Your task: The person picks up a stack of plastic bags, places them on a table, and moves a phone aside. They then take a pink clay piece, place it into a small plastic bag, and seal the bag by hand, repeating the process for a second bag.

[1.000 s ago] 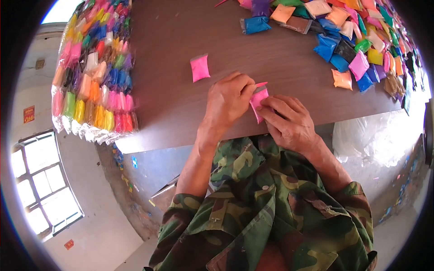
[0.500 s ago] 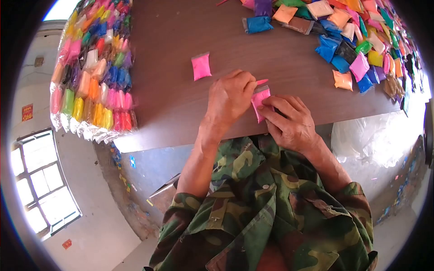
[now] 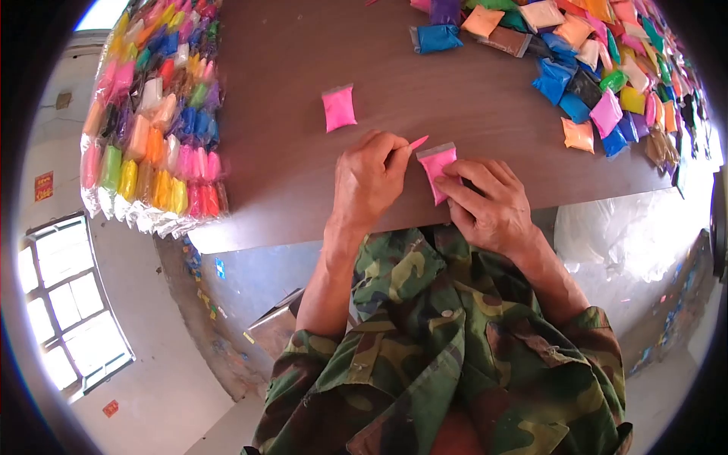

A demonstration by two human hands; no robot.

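My left hand (image 3: 370,176) is closed on a small pink pointed stick (image 3: 418,142), whose tip sticks out past the fingers toward the right. My right hand (image 3: 489,201) pinches a small clear packet with pink filling (image 3: 437,165) by its right side, at the table's near edge. The stick's tip is just left of the packet's top strip and apart from it. Another pink packet (image 3: 339,108) lies flat on the table, beyond my left hand.
Bundled bags of colourful packets (image 3: 155,144) are stacked along the left of the brown table (image 3: 273,167). A loose heap of coloured packets (image 3: 607,76) covers the far right. Clear plastic bags (image 3: 614,231) hang below the right edge.
My left hand with the pink stick has moved left, away from the packet's top. My right hand still holds the packet in nearly the same place.
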